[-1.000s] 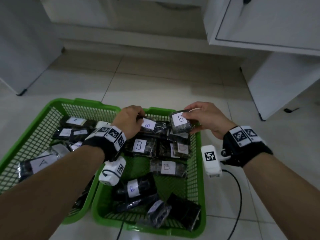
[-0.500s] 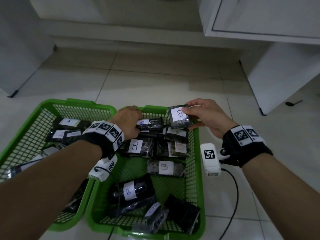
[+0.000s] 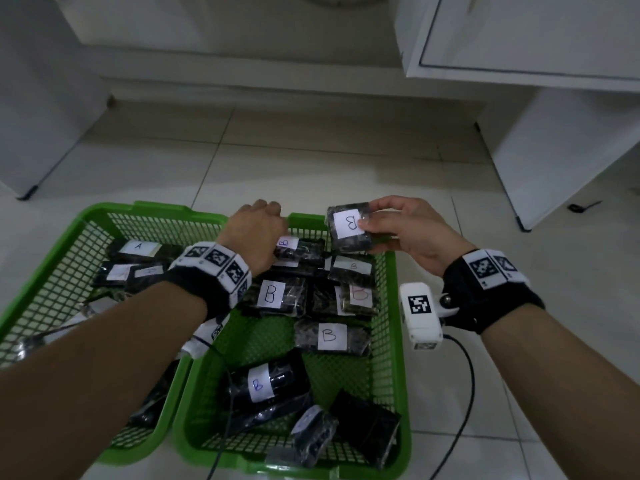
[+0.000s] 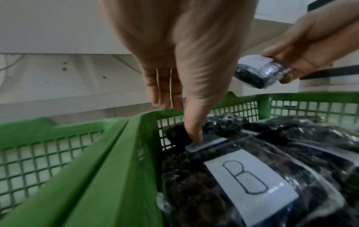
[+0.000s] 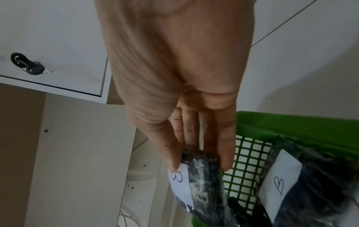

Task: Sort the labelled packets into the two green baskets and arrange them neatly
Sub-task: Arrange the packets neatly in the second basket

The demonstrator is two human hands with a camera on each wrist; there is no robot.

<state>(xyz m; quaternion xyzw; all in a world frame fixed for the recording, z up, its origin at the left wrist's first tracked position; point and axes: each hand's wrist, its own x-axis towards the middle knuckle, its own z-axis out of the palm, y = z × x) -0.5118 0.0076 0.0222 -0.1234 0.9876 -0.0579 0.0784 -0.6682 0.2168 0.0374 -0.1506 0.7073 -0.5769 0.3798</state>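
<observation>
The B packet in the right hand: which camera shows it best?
The head view: the B packet faces the camera whole, its label readable, pinched by the right hand over the right basket. The right wrist view shows it edge-on with the label partly visible; the left wrist view shows it small and blurred.

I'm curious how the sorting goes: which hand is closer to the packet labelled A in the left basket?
Left. The left hand works at the dividing rims, just right of the A packet; the right hand holds a B packet over the right basket's far corner.
</observation>
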